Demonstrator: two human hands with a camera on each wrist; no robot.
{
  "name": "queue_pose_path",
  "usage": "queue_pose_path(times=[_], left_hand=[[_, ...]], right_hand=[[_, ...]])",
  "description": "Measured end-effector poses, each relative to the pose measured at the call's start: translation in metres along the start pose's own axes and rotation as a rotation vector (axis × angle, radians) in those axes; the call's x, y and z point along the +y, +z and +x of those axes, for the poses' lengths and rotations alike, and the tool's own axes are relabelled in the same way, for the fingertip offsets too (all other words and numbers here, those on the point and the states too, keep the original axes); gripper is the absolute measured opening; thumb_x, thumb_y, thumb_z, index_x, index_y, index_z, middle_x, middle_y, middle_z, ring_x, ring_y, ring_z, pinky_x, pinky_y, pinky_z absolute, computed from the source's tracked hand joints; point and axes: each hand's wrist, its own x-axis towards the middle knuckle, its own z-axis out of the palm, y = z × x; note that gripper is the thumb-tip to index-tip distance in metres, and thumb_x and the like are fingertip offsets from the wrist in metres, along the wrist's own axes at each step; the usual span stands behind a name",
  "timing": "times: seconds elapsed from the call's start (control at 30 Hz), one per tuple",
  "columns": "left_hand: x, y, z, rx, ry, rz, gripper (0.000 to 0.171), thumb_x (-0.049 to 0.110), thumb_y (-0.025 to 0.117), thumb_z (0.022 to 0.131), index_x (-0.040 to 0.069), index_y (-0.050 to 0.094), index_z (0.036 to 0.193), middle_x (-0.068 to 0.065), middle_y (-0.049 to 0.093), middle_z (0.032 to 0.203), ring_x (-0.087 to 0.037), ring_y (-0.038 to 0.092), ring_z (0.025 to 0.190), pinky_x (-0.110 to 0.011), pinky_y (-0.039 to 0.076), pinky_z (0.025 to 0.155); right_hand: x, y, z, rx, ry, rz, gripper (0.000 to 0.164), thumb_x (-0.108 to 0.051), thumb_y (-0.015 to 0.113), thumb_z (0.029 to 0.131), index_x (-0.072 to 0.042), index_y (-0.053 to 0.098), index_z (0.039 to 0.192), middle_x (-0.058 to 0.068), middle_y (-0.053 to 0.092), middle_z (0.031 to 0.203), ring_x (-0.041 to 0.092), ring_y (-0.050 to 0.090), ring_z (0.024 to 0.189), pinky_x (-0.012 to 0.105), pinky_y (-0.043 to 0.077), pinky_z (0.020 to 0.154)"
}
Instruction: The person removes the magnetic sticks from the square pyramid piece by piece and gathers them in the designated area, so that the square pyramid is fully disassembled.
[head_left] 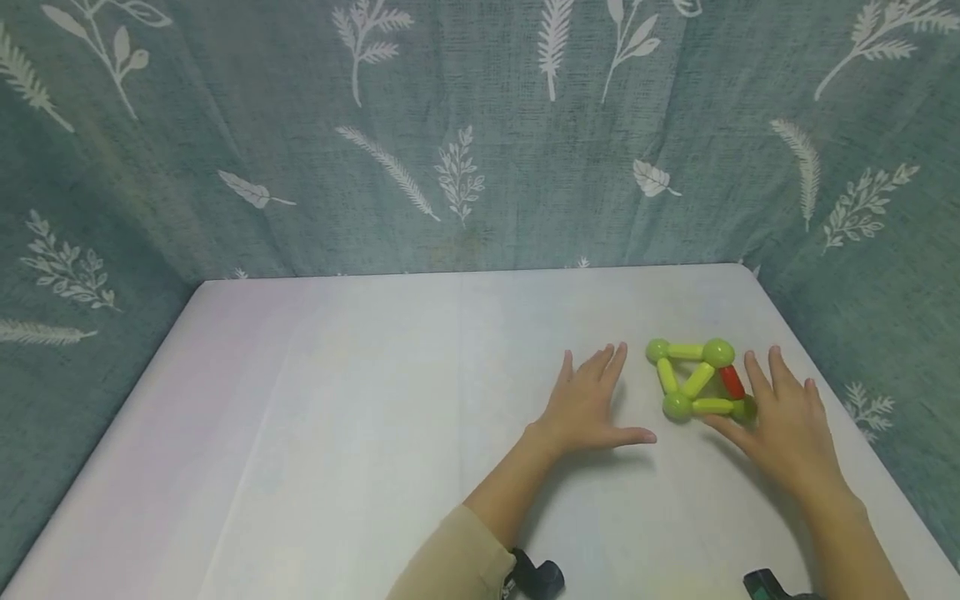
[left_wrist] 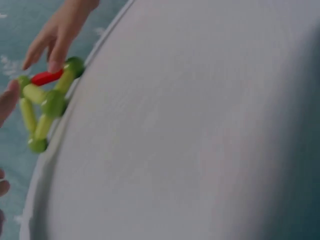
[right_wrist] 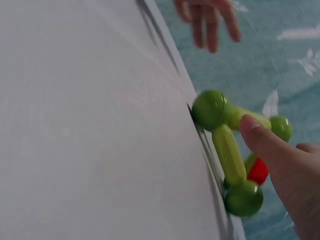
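A flat frame of magnetic-style balls and rods [head_left: 698, 381] lies at the right of the white table. Its green balls are joined by several yellow-green rods, with one red rod [head_left: 732, 382] on the right side. My left hand [head_left: 587, 408] is to the left of the frame, fingers straight and spread, holding nothing. My right hand [head_left: 787, 425] is at the frame's lower right corner, fingers extended. Its thumb [right_wrist: 267, 142] overlaps a rod in the right wrist view, and part of the corner ball is hidden by this hand in the head view.
The white table [head_left: 337, 433] reaches back to a green leaf-patterned cloth [head_left: 510, 217], which also hangs at both sides. Black wrist devices show at the bottom, one by the left sleeve [head_left: 457, 558]. The table's right edge runs close beside my right hand.
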Motion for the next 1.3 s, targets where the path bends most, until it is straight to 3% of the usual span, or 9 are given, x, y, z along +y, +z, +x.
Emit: queue_pose_path(times=[0.13,0.2,0.47,0.73,1.0,1.07,1.13,1.23,1.3], left_hand=[[0.013,0.011,0.006,-0.025,-0.072,-0.194,0.11,0.068,0.063,0.073,0.006,0.015,0.151,-0.006,0.025,0.155,-0.014,0.025,0.142,-0.044,0.014,0.116],[0.018,0.017,0.009,-0.022,-0.1,-0.237,0.109,0.066,0.065,0.074,0.006,0.017,0.151,-0.006,0.027,0.154,-0.014,0.026,0.141,-0.043,0.014,0.116],[0.031,0.032,0.013,0.074,-0.127,-0.223,0.1,0.066,0.064,0.075,0.016,0.022,0.151,-0.002,0.041,0.147,-0.013,0.036,0.136,-0.044,0.021,0.115],[0.035,0.038,0.017,0.14,-0.119,-0.289,0.052,0.048,0.07,0.08,0.025,0.061,0.126,0.012,0.065,0.118,-0.002,0.057,0.113,-0.041,0.025,0.113],[0.028,0.038,0.015,0.214,-0.144,-0.346,0.039,0.04,0.074,0.079,0.024,0.069,0.114,0.011,0.07,0.106,0.0,0.062,0.101,-0.026,0.031,0.109],[0.025,0.037,0.012,0.229,-0.144,-0.375,0.038,0.038,0.074,0.079,0.023,0.069,0.113,0.01,0.07,0.105,-0.002,0.062,0.1,-0.023,0.035,0.105],[0.021,0.035,0.009,0.229,-0.146,-0.401,0.038,0.038,0.075,0.079,0.022,0.069,0.113,0.01,0.07,0.106,-0.003,0.062,0.101,-0.02,0.038,0.101],[0.012,0.034,0.004,0.205,-0.151,-0.455,0.037,0.037,0.075,0.079,0.022,0.068,0.112,0.009,0.069,0.109,-0.005,0.06,0.105,-0.018,0.042,0.095],[0.005,0.034,0.001,0.181,-0.149,-0.485,0.037,0.037,0.074,0.079,0.022,0.068,0.113,0.009,0.068,0.111,-0.005,0.059,0.108,-0.019,0.042,0.096]], right_hand=[[0.01,0.004,-0.006,0.076,-0.028,0.081,0.1,-0.047,0.078,0.071,-0.003,0.029,0.147,0.032,0.027,0.147,0.058,0.035,0.121,0.072,0.026,0.096],[0.012,0.006,-0.008,0.074,-0.013,0.127,0.098,-0.042,0.079,0.072,-0.002,0.029,0.147,0.032,0.028,0.146,0.058,0.034,0.123,0.072,0.027,0.093],[0.015,0.011,-0.016,-0.068,0.109,0.249,0.087,-0.032,0.071,0.084,-0.004,0.021,0.149,0.032,0.032,0.143,0.052,0.028,0.13,0.069,0.022,0.1],[0.015,0.025,-0.021,0.029,0.174,0.335,0.056,-0.02,0.071,0.085,0.002,0.05,0.132,0.031,0.052,0.116,0.05,0.045,0.109,0.067,0.036,0.086],[-0.001,0.029,-0.018,0.036,0.18,0.402,0.054,-0.022,0.074,0.083,-0.003,0.056,0.13,0.021,0.058,0.114,0.038,0.049,0.108,0.06,0.04,0.088],[-0.006,0.03,-0.017,0.045,0.169,0.401,0.052,-0.021,0.074,0.082,-0.004,0.057,0.129,0.019,0.059,0.114,0.036,0.05,0.107,0.052,0.043,0.092],[-0.01,0.032,-0.016,0.053,0.15,0.402,0.051,-0.021,0.074,0.082,-0.005,0.058,0.128,0.018,0.061,0.115,0.035,0.052,0.108,0.035,0.045,0.096],[-0.015,0.035,-0.017,0.051,0.128,0.402,0.051,-0.023,0.075,0.082,-0.007,0.059,0.127,0.015,0.062,0.116,0.019,0.053,0.111,0.005,0.035,0.092],[-0.018,0.039,-0.018,0.056,0.105,0.413,0.05,-0.021,0.076,0.081,-0.006,0.06,0.126,0.015,0.063,0.116,0.011,0.053,0.111,-0.002,0.028,0.088]])
